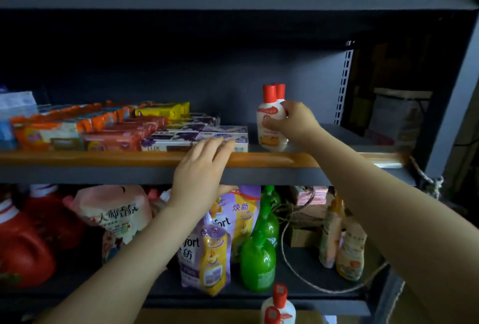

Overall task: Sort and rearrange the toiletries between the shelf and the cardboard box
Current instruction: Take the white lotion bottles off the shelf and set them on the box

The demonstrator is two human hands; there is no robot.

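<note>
My right hand [294, 122] grips a white bottle with a red cap [269, 116] standing on the middle shelf [337, 160]; a second red cap shows just behind it. My left hand [202, 168] rests over the shelf's orange front rail, fingers touching a purple and white soap box [181, 139]. Rows of packaged soaps [90, 126] fill the shelf's left side. At the bottom edge two more red-capped white bottles [278, 305] stick up; what holds them is hidden.
The lower shelf holds red detergent jugs [23, 240], a pink pouch [114, 209], purple softener pouches [207, 251], green spray bottles [259, 253], orange pouches [344, 240] and loose twine [293, 259]. The middle shelf's right end is bare beside a perforated upright [343, 82].
</note>
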